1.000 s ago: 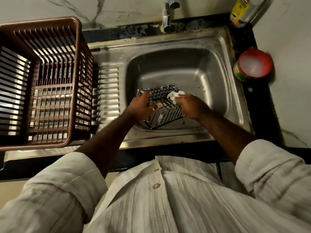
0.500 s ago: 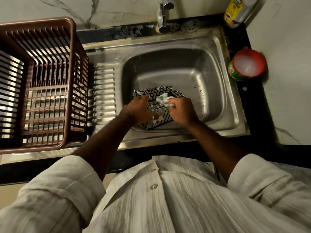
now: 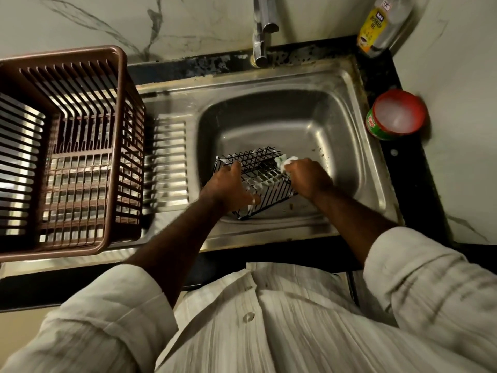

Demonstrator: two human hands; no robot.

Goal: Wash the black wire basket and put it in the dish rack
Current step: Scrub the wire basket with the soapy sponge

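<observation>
Wire basket point(image 3: 265, 168) is in the sink point(image 3: 295, 82) basin, near the front wall, tilted, with white foam on several wires. Left hand point(image 3: 228, 188) grips the basket's left end: fingers reach to the far-left rim and the thumb lies across the near side wires, with a bit of foam on it. Right hand point(image 3: 309, 176) is at the basket's right end, fingers curled tight round a foamy white-green scrub pad point(image 3: 287, 160) that touches the top right corner of the wires. Can't tell how far the pad wraps round the wire. Dish rack point(image 3: 122, 84), brown slatted plastic, stands on the drainboard point(image 3: 168, 157) to the left of the basin, well apart from the basket, nothing visible inside. Tap point(image 3: 262, 33) is at the back edge, spout over the basin, no water visible. Right of the sink, on the dark counter point(image 3: 390, 76): a red open tub point(image 3: 398, 115) with pale contents, green label on its side. Behind it in the back corner stands a clear bottle point(image 3: 376, 28) with a yellow label. Both forearms are bare, pale sleeves point(image 3: 419, 267) rolled up near the elbows.
</observation>
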